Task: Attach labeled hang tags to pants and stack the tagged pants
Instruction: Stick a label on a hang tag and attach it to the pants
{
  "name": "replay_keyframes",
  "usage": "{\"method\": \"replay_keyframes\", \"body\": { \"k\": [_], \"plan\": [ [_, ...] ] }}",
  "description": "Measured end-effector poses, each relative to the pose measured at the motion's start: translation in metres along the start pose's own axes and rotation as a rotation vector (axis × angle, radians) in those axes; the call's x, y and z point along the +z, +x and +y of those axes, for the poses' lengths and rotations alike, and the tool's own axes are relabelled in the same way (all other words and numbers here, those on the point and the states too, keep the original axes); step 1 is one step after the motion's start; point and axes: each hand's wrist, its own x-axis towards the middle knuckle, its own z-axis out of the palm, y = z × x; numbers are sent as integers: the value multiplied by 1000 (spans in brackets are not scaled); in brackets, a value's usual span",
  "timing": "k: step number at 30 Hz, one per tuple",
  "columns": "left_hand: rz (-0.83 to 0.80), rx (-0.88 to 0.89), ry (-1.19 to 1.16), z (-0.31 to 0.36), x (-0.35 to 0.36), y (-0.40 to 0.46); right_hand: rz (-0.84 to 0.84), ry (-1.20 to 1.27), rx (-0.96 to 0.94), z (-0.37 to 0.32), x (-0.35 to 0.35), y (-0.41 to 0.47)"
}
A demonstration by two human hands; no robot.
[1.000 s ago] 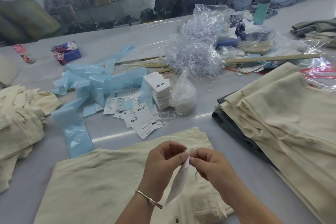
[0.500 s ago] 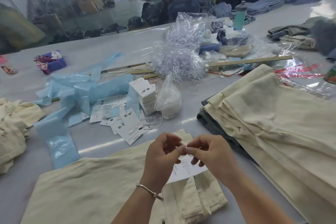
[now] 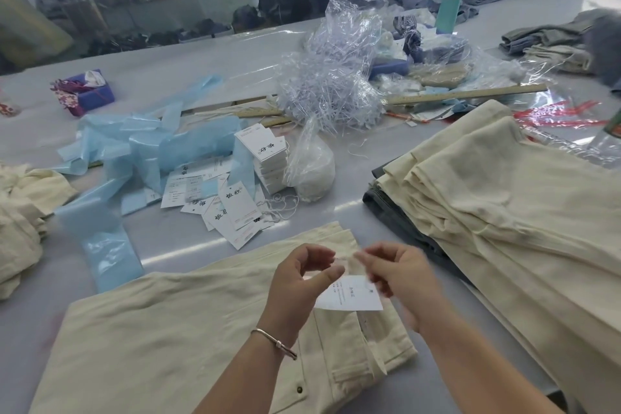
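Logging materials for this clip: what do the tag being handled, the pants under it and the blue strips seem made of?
Hang tag: matte white card or paper, it seems; flat, crisp-edged, printed. Pants: cream woven cloth, maybe cotton or linen; matte, soft creases, metal button. Blue strips: thin glossy plastic film, translucent and crinkled.

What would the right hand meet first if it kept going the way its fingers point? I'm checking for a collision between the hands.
The right hand points leftward at the left hand, so it would likely meet that hand's fingertips first, just above the hang tag. Motion blur leaves depth uncertain.
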Motion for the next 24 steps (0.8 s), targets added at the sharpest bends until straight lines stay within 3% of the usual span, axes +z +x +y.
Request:
{"method": "replay_keyframes", "body": {
  "k": [4,6,9,11,14,17,21,24],
  "plan": [
    [-191,-17,324,-14,-10,-10,462,-558,-692,-19,-26,2],
    [-325,-17,482,-24,-13,-18,505,-732,-931,-32,-32,1],
    [-527,55,708,-38,-13,-26,365,-823,-1085,-37,-25,-7],
    [-589,104,815,-45,-10,-31,150,-855,-1025,-23,-17,-14],
    [-573,117,900,-50,-6,-35,-156,-797,-654,12,-10,-24],
    [-601,73,923,-50,-7,-36,-253,-763,-495,45,-9,-33],
    [-572,-132,578,-50,-15,-35,-342,-685,-413,59,-10,-45],
    [-509,-276,381,-46,-19,-35,-392,-785,-467,64,-12,-49]
  ]
}}
